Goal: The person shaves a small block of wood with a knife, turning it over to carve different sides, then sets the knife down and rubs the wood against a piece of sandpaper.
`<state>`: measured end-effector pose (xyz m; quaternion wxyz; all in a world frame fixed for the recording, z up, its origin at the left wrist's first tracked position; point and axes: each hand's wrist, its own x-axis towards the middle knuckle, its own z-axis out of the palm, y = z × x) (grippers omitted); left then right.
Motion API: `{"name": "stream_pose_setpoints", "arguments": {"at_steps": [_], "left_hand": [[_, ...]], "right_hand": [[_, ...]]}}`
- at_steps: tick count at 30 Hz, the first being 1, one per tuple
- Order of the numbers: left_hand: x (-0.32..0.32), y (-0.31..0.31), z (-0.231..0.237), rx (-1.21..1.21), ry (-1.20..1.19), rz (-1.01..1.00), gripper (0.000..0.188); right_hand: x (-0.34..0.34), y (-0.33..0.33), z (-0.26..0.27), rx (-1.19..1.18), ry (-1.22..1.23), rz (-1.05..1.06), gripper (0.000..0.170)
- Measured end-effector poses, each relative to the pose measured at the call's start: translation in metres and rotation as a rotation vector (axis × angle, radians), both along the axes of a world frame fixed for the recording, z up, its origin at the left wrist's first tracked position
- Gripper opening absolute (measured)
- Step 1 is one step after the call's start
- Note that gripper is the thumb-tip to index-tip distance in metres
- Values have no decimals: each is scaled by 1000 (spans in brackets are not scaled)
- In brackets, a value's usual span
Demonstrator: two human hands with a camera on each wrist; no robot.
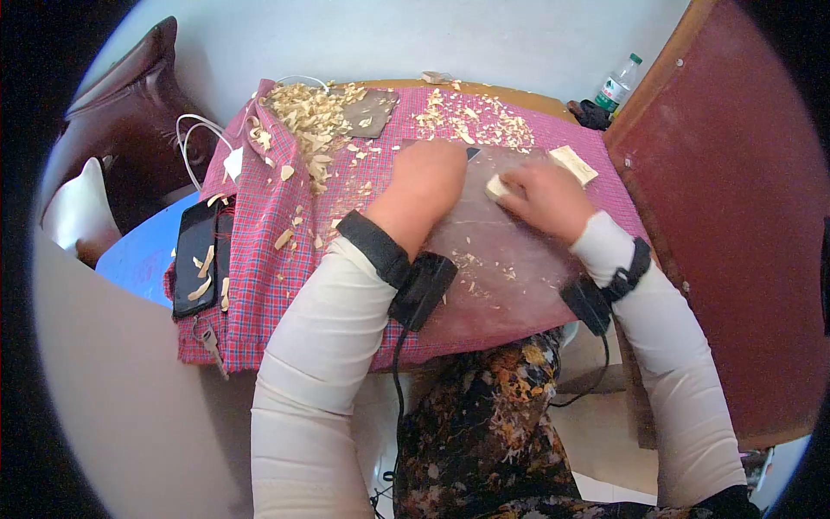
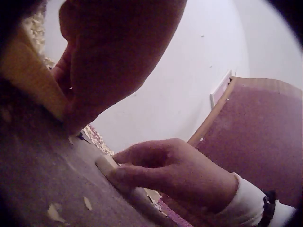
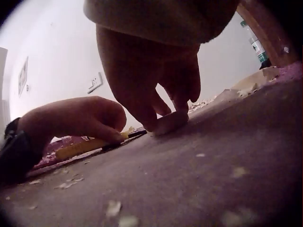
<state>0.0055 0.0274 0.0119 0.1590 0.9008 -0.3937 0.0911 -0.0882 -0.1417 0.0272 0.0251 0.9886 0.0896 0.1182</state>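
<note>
My left hand [image 1: 430,177] grips a yellow-handled knife [image 3: 83,148], laid low along the board, its dark blade [image 3: 137,134] pointing toward my right hand. From the head view most of the knife is hidden under that hand. My right hand [image 1: 553,199] pinches a small pale wood block [image 2: 106,165] between thumb and fingers, right at the surface of the smooth brownish board [image 1: 493,251]. Just behind the right hand lies another pale wood piece [image 1: 574,164]. A few thin wood shavings [image 1: 484,264] are scattered on the board.
A big heap of shavings [image 1: 307,117] lies at the back left beside a dark flat slab [image 1: 370,114]. On the left edge of the checked cloth [image 1: 259,320] are a phone [image 1: 195,255] and keys [image 1: 210,343]. A bottle [image 1: 618,82] stands back right, near a reddish panel [image 1: 735,216].
</note>
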Motion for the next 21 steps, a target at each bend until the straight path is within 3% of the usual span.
{"name": "stream_pose_setpoints", "arguments": {"at_steps": [3,6,8,13,19,21], "left_hand": [[3,-1,-7,-82,-34,-10,22],[-5,0,-2,-39,-76,37,21],[-5,0,-1,-37,-64,45,21],[-4,-2,-2,-31,-49,26,21],[-4,-1,-2,-14,-44,60,20],[-5,0,-2,-57,-54,47,21]], "right_hand": [[23,1,-1,-26,28,-59,26],[23,-6,0,105,84,-140,29],[14,-22,-2,497,48,-53,27],[1,-50,-4,396,-44,-117,26],[9,-32,-4,375,-149,-135,24],[14,-29,-4,175,-166,-145,20]]}}
